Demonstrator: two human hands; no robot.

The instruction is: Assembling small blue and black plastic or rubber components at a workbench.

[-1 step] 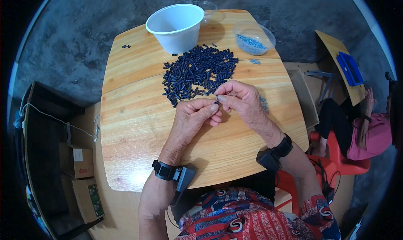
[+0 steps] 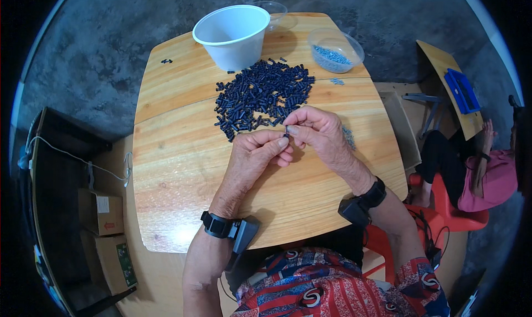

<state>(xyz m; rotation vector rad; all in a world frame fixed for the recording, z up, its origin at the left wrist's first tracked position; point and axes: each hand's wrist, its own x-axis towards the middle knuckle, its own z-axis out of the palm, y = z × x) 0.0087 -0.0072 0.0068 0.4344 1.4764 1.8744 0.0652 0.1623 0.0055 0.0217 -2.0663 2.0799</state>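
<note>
My left hand (image 2: 257,153) pinches a small black plug-like piece (image 2: 286,135) between thumb and forefinger. Against it, my right hand (image 2: 318,133) grips a thin, silvery screw-like piece (image 2: 287,130), held upright in thumb and fingertips at the top of the black one. How far the two fit together is too small to tell. Just beyond my hands spreads a pile of small black cylindrical pieces (image 2: 263,92) with flanged ends. Beside my right hand, partly hidden by it, lies a scatter of small grey-blue screw-like pieces (image 2: 348,138).
A white tub (image 2: 235,48) stands behind the pile, with a clear lid or dish (image 2: 277,12) behind it. At the far right, a clear bowl (image 2: 338,66) holds more grey-blue pieces. Cardboard boxes (image 2: 102,217) sit left of the wooden table (image 2: 177,178). Another person (image 2: 487,178) sits at right.
</note>
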